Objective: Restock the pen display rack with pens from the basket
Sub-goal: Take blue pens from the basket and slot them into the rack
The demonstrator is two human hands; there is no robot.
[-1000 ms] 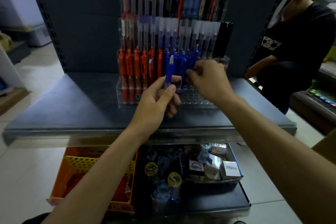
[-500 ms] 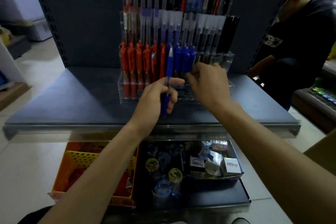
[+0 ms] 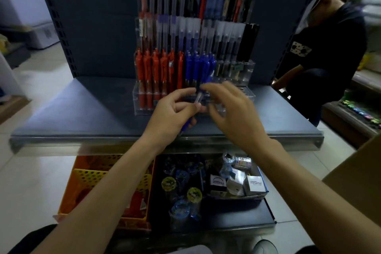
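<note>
An orange basket (image 3: 90,161) sits on the floor at lower left, below the grey shelf (image 3: 82,113) that carries the clear pen display rack (image 3: 137,107). What the basket still contains cannot be made out.

Above the shelf's front edge, the person's left hand (image 3: 175,109) grips a blue pen (image 3: 186,127), fingers curled round the barrel, its lower end poking out beneath the palm. The pen is just in front of the rack's lowest tier, where red pens (image 3: 156,68) stand on the left and a row of blue pens (image 3: 198,68) stands beside them.

The right hand (image 3: 233,113), blurred, reaches across to the pen's upper end. Its fingers (image 3: 206,88) curve toward the pen, but whether they have pinched it cannot be told.

The step in hand appears to be passing the pen to the right hand for slotting among the blues. The next move likely calls for a firm pinch near the top, then an upright drop into a free hole, without tipping neighbouring pens.

At far right, a second person (image 3: 321,47) in a dark shirt bends over another shelf.
</note>
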